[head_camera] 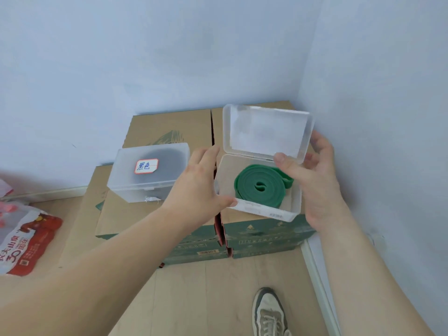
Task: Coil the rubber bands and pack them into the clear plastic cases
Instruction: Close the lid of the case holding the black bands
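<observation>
A coiled green rubber band lies inside an open clear plastic case that stands on cardboard boxes. Its hinged lid is raised upright. My right hand pinches the lid's right front edge between thumb and fingers. My left hand holds the case's left side, thumb on its front rim. A second clear case, closed, with a dark band inside and a red-bordered label, sits to the left.
Both cases rest on stacked cardboard boxes in a room corner, with walls behind and to the right. A red and white plastic bag lies on the wooden floor at left. My shoe is at the bottom.
</observation>
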`<state>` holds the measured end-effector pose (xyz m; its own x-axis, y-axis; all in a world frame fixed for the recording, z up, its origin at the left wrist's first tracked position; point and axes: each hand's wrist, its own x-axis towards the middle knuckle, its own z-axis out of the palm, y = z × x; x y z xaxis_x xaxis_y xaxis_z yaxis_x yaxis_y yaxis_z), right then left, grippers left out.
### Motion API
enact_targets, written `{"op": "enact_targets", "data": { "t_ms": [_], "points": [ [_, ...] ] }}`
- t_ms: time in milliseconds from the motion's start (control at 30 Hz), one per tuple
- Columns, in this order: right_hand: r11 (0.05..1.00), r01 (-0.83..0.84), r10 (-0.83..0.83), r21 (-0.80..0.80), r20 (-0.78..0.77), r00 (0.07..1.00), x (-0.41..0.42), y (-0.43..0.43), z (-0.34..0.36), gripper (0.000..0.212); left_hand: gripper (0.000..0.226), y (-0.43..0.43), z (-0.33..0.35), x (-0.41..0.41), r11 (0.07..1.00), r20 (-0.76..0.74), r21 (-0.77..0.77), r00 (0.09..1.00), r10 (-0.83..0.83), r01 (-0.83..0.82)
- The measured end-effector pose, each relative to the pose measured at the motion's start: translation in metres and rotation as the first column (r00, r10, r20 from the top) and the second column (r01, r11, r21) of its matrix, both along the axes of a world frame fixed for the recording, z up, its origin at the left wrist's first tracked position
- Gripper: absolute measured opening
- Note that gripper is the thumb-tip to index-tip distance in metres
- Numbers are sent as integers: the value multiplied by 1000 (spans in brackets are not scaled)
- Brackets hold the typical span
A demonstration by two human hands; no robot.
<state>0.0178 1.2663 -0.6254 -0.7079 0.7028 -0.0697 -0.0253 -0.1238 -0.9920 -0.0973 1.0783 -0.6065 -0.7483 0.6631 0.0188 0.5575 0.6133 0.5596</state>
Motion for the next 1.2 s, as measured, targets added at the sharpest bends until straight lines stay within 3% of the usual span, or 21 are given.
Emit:
{"op": "enact_targets", "data": {
  "t_ms": [133, 267, 333, 400, 467, 567, 700, 900, 1067, 1200],
  "points": [
    [983, 12, -15, 183, 13, 1000, 14, 4, 8, 87, 132, 1, -3, 8, 996, -26, 60, 997, 72, -70],
    [948, -86, 47, 306, 132, 990, 32, 4, 11, 83, 128, -2, 9, 13, 998, -158, 19, 985, 69, -67],
    [923, -138, 46, 359, 252, 967, 37, 1, 8, 68, 114, -5, 10, 15, 999, -266, -3, 963, -51, 52],
    [894, -194, 51, 404, 337, 940, 38, -5, 2, 52, 85, -7, 2, 15, 979, -363, -73, 909, -202, 189],
    [853, -285, 110, 437, 383, 917, 36, -15, -7, 55, 56, -5, -6, 16, 959, -391, -164, 877, -279, 232],
    [811, -288, 81, 509, 390, 917, 30, -28, -27, 66, 33, 0, -15, 23, 948, -362, -236, 887, -288, 211],
    [800, -185, -38, 571, 356, 934, 28, -28, -42, 50, 14, 8, -19, 25, 962, -425, -171, 865, -267, 213],
    [828, -188, -12, 529, 352, 936, 33, -27, -40, 48, 14, 9, -36, 27, 958, -522, -127, 804, -285, 257],
    [742, -213, -198, 636, 512, 836, 35, -44, -27, 50, 18, 7, -47, 30, 964, -556, -131, 788, -265, 231],
    [795, -115, -211, 596, 449, 868, 31, -52, -24, 44, 26, 3, -49, 34, 965, -537, -159, 802, -263, 210]
  ]
}}
